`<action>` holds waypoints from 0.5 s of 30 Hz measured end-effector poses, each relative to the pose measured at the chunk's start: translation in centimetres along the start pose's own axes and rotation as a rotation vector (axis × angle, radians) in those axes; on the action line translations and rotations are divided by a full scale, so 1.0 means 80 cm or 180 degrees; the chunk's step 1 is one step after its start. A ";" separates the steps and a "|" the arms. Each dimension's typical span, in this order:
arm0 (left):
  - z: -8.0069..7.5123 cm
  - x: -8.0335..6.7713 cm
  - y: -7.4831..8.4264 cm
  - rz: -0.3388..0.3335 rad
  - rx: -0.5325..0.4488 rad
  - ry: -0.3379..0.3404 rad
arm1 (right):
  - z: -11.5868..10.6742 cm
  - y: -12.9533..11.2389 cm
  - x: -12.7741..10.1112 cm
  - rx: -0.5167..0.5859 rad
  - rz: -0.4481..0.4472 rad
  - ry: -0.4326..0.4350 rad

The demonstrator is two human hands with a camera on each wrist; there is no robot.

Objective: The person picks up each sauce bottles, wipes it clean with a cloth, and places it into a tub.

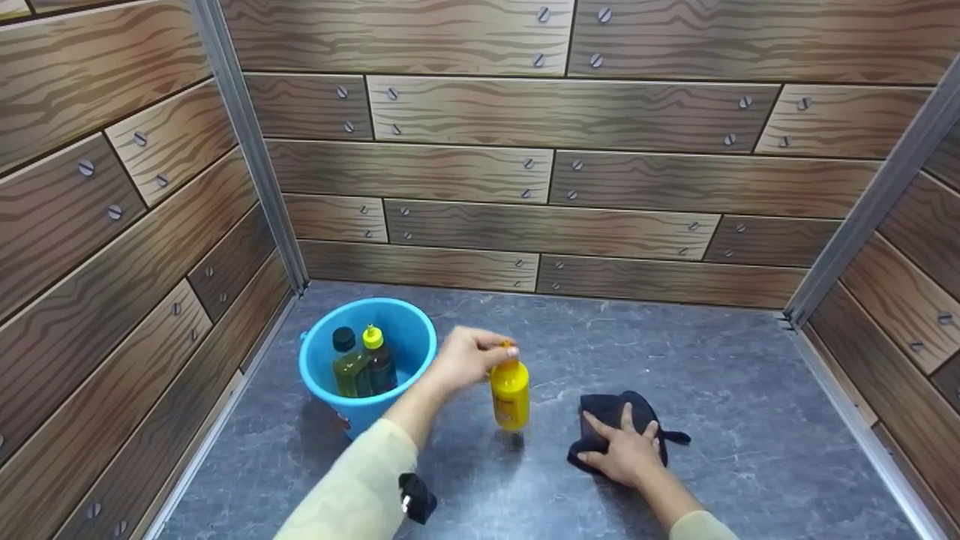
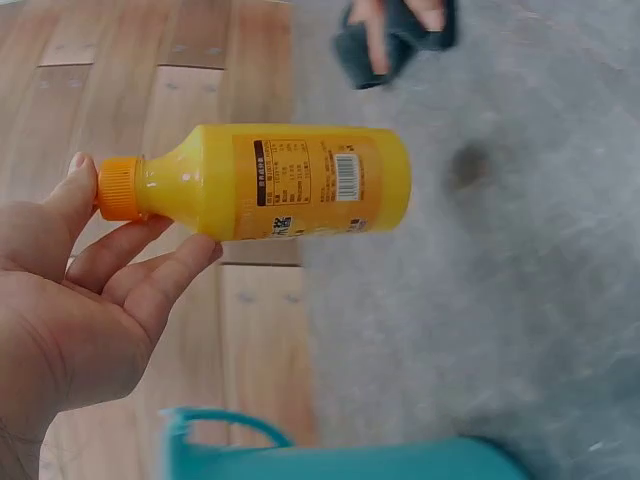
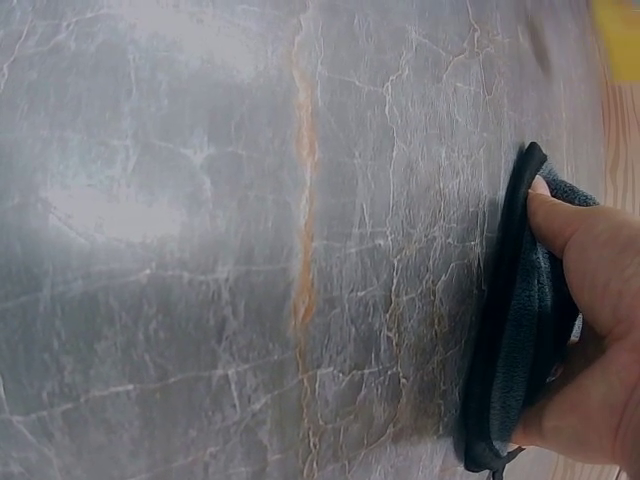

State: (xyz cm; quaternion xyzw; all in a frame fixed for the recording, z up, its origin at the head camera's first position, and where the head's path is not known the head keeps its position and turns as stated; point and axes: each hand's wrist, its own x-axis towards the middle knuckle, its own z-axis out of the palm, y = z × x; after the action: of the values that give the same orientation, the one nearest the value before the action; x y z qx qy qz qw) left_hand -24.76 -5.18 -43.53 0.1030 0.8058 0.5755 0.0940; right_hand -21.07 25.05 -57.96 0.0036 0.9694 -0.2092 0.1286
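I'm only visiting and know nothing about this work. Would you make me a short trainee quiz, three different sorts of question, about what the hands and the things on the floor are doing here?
1. True or false: the left hand holds the yellow plastic bottle with the orange cap by its cap end.
2. What lies under the right hand? A) a sponge B) a dark blue cloth C) a lid
3. How many bottles stand inside the round blue plastic bucket on the grey marbled floor?

Key
1. True; the fingers pinch the cap.
2. B
3. Two: one black-capped, one yellow-capped.
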 end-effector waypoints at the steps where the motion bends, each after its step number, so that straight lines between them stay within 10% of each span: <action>1: -0.006 -0.001 0.008 0.0027 -0.0068 0.0008 | 0.000 0.001 0.000 0.0010 -0.0004 0.0003; 15: -0.111 -0.023 0.093 0.0089 -0.0417 0.0309 | -0.002 0.000 -0.001 0.0006 -0.0094 0.0007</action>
State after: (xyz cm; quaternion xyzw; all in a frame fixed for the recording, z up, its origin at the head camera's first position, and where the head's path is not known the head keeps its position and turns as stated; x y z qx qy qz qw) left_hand -24.93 -11.40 -33.62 0.0799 0.7685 0.6326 0.0533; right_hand -21.01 25.12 -57.75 -0.0104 0.9693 -0.2120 0.1244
